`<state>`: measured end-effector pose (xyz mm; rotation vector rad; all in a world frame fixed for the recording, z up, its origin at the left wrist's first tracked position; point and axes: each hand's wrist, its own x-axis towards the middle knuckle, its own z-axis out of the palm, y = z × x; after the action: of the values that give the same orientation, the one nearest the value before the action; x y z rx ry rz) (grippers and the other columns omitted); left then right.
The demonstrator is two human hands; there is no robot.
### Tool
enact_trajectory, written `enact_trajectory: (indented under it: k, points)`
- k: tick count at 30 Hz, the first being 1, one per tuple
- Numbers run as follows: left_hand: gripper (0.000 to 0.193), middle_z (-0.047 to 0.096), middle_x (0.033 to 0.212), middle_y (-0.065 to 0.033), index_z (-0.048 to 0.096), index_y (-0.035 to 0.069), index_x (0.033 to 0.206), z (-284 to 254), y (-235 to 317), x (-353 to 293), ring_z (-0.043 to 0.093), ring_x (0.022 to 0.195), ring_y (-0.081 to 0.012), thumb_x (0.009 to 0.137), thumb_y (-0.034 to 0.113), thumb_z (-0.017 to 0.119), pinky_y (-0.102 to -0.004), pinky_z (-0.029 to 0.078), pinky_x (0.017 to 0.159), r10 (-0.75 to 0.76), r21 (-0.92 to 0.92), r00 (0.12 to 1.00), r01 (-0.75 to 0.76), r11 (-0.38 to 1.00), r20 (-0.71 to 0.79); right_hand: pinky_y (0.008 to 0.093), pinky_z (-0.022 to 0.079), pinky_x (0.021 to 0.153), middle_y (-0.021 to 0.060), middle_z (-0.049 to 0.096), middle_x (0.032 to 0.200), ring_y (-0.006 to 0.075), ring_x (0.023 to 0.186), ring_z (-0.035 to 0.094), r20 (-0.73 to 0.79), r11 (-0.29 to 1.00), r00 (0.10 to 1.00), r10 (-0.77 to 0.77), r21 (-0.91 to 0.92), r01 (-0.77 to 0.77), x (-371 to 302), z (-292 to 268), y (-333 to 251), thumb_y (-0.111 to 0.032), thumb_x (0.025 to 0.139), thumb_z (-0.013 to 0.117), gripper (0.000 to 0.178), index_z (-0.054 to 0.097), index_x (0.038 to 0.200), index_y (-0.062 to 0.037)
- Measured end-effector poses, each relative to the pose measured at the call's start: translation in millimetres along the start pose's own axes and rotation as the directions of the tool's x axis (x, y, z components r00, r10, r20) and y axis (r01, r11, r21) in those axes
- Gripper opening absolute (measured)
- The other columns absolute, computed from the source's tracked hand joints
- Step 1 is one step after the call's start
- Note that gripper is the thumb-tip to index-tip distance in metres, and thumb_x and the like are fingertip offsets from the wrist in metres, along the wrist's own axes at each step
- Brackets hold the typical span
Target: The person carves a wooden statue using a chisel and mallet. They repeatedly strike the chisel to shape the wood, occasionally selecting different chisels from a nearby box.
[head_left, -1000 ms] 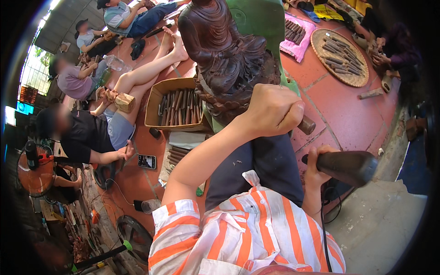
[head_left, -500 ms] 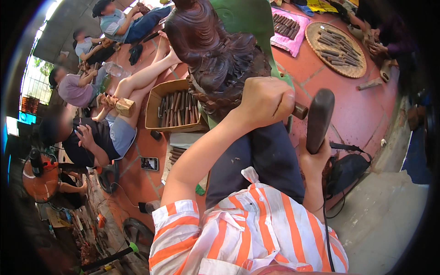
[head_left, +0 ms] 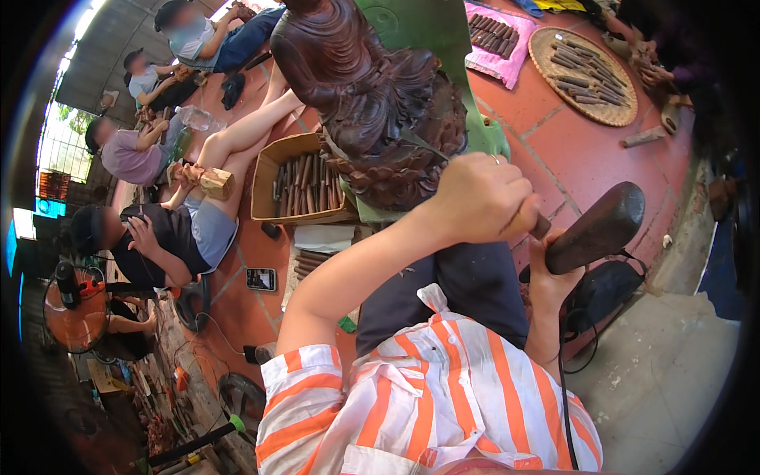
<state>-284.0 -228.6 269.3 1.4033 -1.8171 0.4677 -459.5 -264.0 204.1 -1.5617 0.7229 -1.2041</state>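
In front of me stands a dark brown carved wooden statue of a seated, robed figure (head_left: 348, 87) on a carved base. My left hand (head_left: 483, 196) is wrapped round a carving chisel (head_left: 541, 227); its handle end sticks out toward the right. The thin blade reaches from the fist to the carving just above the base, its tip hard to make out. Lower and to the right, my right hand (head_left: 552, 273) grips a dark wooden mallet (head_left: 602, 226). The mallet's head tilts up to the right, apart from the chisel's end.
A cardboard box of chisels (head_left: 305, 212) stands left of the statue, with a phone (head_left: 261, 279) on the tiles below. At the upper right are a round woven tray (head_left: 546, 67) of tools and a pink cloth (head_left: 511, 67). A black bag (head_left: 606, 289) lies right; several people sit left.
The mallet has swung away from the chisel's end, out to the right, and tilts more. My left hand with the chisel has shifted slightly right and down.
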Motion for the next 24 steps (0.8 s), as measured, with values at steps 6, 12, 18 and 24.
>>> enact_trajectory:
  k: [6, 12, 18, 24]
  points:
    - [0.026, 0.053, 0.056, -0.0052, 0.055, 0.009, 0.060, -9.3, -17.3, 1.7, 0.053, 0.049, -0.0257, 0.083, 0.018, 0.053, -0.0355, 0.043, 0.047, -0.071, -0.010, 0.997, 0.071, 0.997, -0.009, 0.0225, 0.039, 0.062, -0.0020, 0.051, 0.073, 0.0077, 0.065, 0.047, 0.001, 0.998, 0.998, 0.068, 0.004, -0.068, -3.0, 6.0, -0.6, 0.006, 0.075, 0.071, 0.018, 0.056, 0.079, -0.0030]
    - [0.026, 0.053, 0.056, -0.0064, 0.057, 0.007, 0.061, -12.4, -23.3, 2.8, 0.053, 0.049, -0.0268, 0.084, 0.017, 0.051, -0.0369, 0.043, 0.047, -0.099, -0.047, 0.995, 0.097, 0.994, -0.030, 0.0215, 0.037, 0.058, -0.0026, 0.051, 0.070, 0.0057, 0.062, 0.046, -0.011, 1.000, 1.000, -0.016, -0.005, 0.016, -0.5, 6.7, -0.6, 0.007, 0.075, 0.072, 0.020, 0.055, 0.077, -0.0038]
    - [0.026, 0.053, 0.055, -0.0073, 0.056, 0.006, 0.061, -16.9, -23.8, 6.8, 0.053, 0.048, -0.0270, 0.084, 0.017, 0.051, -0.0373, 0.042, 0.047, -0.096, -0.083, 0.995, 0.092, 0.992, -0.042, 0.0227, 0.036, 0.056, -0.0010, 0.050, 0.070, 0.0076, 0.061, 0.046, -0.052, 0.996, 0.995, -0.087, -0.011, 0.086, -0.7, 9.4, -3.0, 0.007, 0.075, 0.071, 0.020, 0.054, 0.076, -0.0032]
    - [0.026, 0.052, 0.056, -0.0068, 0.055, 0.008, 0.060, -12.1, -28.1, 7.4, 0.052, 0.048, -0.0262, 0.084, 0.016, 0.050, -0.0369, 0.042, 0.047, -0.083, -0.048, 0.993, 0.079, 0.996, -0.087, 0.0238, 0.040, 0.065, 0.0015, 0.051, 0.077, 0.0101, 0.068, 0.048, 0.017, 0.994, 0.994, -0.104, -0.044, 0.105, 0.0, 10.7, 5.1, 0.006, 0.076, 0.072, 0.022, 0.053, 0.083, -0.0028]
